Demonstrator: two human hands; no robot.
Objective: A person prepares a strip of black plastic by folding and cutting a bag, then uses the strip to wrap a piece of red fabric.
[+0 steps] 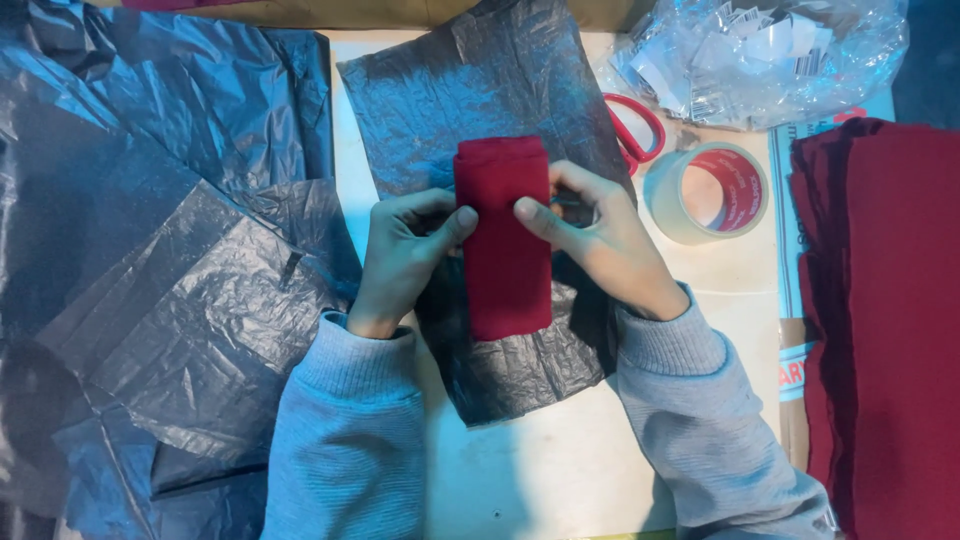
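Note:
A folded dark red cloth (503, 240) lies lengthwise on a grey plastic sheet (470, 90) in the middle of the table. My left hand (400, 262) grips its left edge, thumb pressed on top. My right hand (598, 240) grips the right edge, thumb on the cloth and fingers curled beside it. Both wrists wear grey knit sleeves.
A pile of crumpled grey plastic sheets (140, 230) covers the left side. Red-handled scissors (636, 130) and a roll of clear tape (708, 192) lie right of the sheet. A clear bag of paper labels (760, 55) sits at the back right; a stack of dark red cloth (885, 320) is at far right.

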